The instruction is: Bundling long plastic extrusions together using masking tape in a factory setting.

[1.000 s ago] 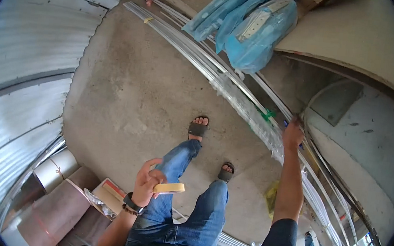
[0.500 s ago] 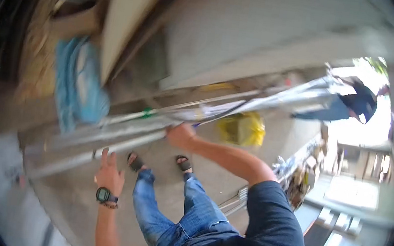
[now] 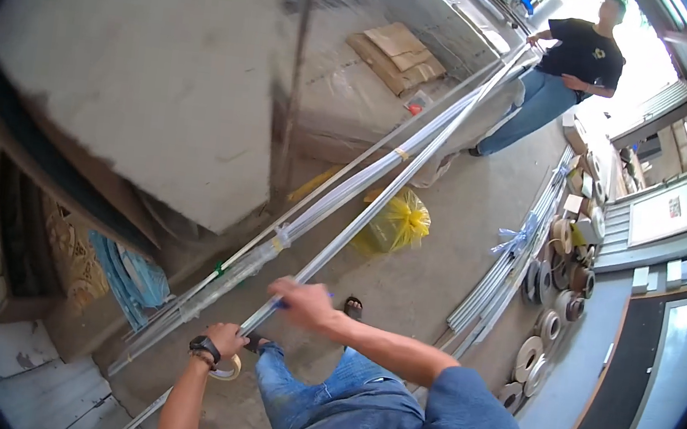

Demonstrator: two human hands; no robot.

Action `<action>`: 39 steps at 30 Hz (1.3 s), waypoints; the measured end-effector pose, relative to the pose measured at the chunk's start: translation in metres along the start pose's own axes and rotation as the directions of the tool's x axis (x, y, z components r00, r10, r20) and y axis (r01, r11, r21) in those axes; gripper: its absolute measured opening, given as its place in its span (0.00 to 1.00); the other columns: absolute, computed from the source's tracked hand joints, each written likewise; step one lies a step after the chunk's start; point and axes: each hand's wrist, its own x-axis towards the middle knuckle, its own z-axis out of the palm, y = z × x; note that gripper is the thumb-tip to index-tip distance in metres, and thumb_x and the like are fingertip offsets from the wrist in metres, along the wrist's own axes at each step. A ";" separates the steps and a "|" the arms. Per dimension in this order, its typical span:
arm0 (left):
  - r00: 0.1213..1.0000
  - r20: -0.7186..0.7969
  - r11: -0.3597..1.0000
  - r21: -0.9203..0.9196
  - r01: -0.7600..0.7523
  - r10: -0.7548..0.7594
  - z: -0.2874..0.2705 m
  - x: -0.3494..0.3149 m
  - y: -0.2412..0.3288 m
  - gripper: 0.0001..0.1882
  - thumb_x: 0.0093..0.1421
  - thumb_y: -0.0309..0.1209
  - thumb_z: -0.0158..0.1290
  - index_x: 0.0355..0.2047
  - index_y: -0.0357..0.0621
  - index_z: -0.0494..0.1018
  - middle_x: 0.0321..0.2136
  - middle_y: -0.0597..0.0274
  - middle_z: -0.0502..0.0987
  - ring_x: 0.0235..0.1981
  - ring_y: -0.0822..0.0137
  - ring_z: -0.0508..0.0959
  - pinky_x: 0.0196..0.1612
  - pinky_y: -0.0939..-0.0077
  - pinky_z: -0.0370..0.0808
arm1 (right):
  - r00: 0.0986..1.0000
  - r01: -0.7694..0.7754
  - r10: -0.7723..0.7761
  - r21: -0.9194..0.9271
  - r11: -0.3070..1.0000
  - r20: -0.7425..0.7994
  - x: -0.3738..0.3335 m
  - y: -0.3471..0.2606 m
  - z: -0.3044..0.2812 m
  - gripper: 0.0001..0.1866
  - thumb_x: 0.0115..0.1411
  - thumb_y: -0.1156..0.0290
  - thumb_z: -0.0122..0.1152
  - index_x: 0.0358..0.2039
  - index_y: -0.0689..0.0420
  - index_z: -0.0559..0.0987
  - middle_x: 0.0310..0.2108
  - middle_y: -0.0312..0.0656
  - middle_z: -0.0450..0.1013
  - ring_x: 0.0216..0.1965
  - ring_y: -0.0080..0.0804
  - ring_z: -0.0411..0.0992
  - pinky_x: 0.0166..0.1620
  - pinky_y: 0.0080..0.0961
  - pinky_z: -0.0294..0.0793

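A long, thin silvery-white pole [image 3: 371, 210] slants from the lower left up to the far right. Low on it, my left hand [image 3: 225, 340] is closed round the pole, a dark watch on the wrist. A roll of pale tape [image 3: 227, 369] shows just below that hand; whether it is held or hanging I cannot tell. Farther up, my right hand [image 3: 308, 304] is closed over the same pole, and a small blue thing peeks out beside its fingers. At the far end a co-worker [image 3: 583, 60] has one hand at the poles. Beside mine runs a tied bundle of white poles [image 3: 346, 189].
A yellow plastic bag [image 3: 397, 223] sits on the floor beyond my pole. Large upright boards [image 3: 132, 63] stand at left, near blue wrapped material [image 3: 129, 275]. On the right lie more tied poles [image 3: 518, 243] and several rolls of banding [image 3: 551, 325]. Flattened cardboard [image 3: 400, 56] rests farther back.
My view has turned and sharpened. My left hand, stretched open beside the pole before, now closes round it. My right hand stays at the pole. The co-worker now stands more upright in view.
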 end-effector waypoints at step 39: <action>0.873 0.243 0.886 -0.310 -0.344 0.424 -0.216 0.345 0.373 0.11 0.50 0.41 0.61 0.28 0.50 0.77 0.28 0.66 0.78 0.27 0.55 0.79 0.24 0.60 0.72 | -0.145 -0.939 0.677 0.316 0.136 -0.722 0.313 0.907 -0.255 0.30 0.50 0.62 0.75 0.45 0.70 0.73 0.35 0.50 0.77 0.27 0.40 0.77 0.25 0.35 0.78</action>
